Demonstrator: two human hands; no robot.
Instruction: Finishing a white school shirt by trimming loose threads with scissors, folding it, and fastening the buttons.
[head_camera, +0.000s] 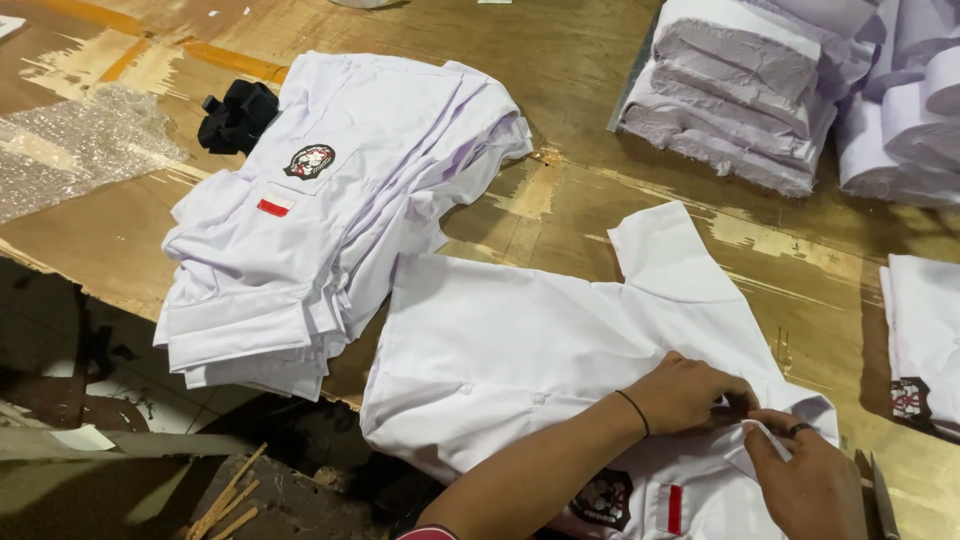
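Both grips pinch the collar (765, 432) of the white shirt (520, 350): left hand (685, 392), right hand (810, 485). Shirt lies flat on the tabletop (560, 60), long axis left to right, collar pointing right.

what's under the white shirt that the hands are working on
The shirt lies spread on the wooden table, its lower edge hanging past the table edge. Whatever lies directly beneath the cloth is covered.

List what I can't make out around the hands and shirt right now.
- Head view: collar area of the shirt, covered by the left hand and right hand.
- Shirt's lower front and badge: cut off by the bottom edge.
- Scissors: mostly cut off at the bottom edge.
- Black item behind the shirt stack: too small to identify.
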